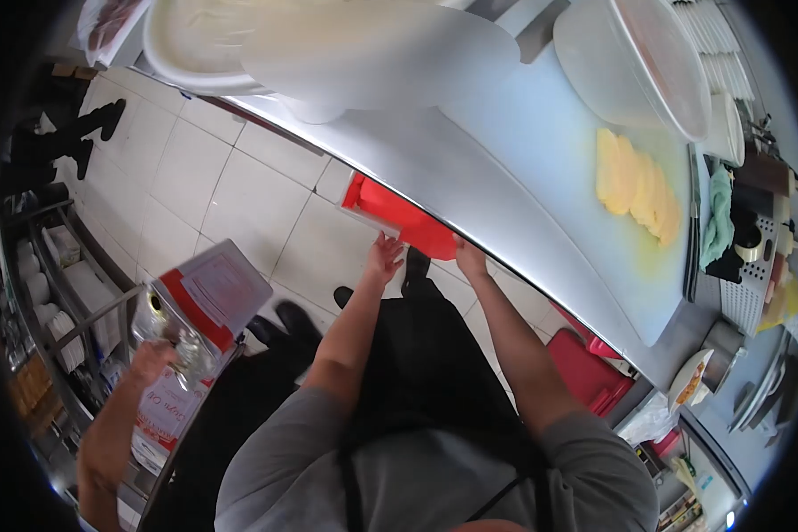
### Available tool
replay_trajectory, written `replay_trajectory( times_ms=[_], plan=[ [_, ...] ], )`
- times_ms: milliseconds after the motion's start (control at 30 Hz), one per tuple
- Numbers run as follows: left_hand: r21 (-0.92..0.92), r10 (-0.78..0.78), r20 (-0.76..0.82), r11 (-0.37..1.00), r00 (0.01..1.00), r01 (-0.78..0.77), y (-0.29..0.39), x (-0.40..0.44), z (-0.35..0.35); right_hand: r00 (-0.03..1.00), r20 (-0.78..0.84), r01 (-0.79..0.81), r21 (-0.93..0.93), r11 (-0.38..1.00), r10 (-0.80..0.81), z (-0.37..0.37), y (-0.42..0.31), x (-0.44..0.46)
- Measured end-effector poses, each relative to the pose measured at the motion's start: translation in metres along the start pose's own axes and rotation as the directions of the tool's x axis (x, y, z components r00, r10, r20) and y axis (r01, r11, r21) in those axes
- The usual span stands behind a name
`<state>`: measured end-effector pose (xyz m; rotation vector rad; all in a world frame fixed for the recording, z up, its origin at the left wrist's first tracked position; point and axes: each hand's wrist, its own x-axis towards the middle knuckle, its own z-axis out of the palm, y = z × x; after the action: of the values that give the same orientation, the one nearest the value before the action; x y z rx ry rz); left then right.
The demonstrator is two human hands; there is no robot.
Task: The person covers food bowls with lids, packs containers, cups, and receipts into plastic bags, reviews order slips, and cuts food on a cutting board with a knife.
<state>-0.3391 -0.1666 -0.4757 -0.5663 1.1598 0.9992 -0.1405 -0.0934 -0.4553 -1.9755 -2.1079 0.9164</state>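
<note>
1. The person is handling a red item below the near edge of the tabletop; it is lying partly in a pale-rimmed container, its far side passing out of view under the edge.
2. The left grip is showing spread fingers just beside the red item, no firm hold being visible.
3. The right grip is meeting the red item's other end; its fingertips are partly hidden, so whether they are pinching cannot be told.
4. In this inspector's judgement, the work is standing at positioning both hands, and secure handling is calling for support at both ends.
5. The tabletop edge is overhanging the red item, limiting sight and upward clearance. A dark shoe is standing close below.
6. Above, a cutting board is carrying yellow slices beside a large translucent tub; a green cloth is lying farther right.
7. At left, a co-worker's hand is touching a metal tin, apart from the person's own hands. Red containers are sitting lower right.
</note>
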Motion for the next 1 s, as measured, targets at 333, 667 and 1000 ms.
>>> replay_trajectory(
  times_ms=[333,667,1000],
  plan=[
    [0.387,-0.084,-0.045,0.917,0.995,0.095,0.037,-0.044,0.029,0.451,0.547,0.313,0.643,0.699,-0.705,-0.042,-0.118,-0.234],
    [0.753,-0.113,0.658,0.081,0.745,-0.653,0.082,-0.382,0.075,0.610,0.651,-0.102,0.630,0.770,-0.452,-0.218,-0.231,-0.125],
    [0.682,0.727,0.641,-0.392,0.246,-0.618,0.161,-0.582,0.173,0.734,0.297,0.358,0.595,0.719,-0.611,-0.326,-0.266,-0.164]
  ],
)
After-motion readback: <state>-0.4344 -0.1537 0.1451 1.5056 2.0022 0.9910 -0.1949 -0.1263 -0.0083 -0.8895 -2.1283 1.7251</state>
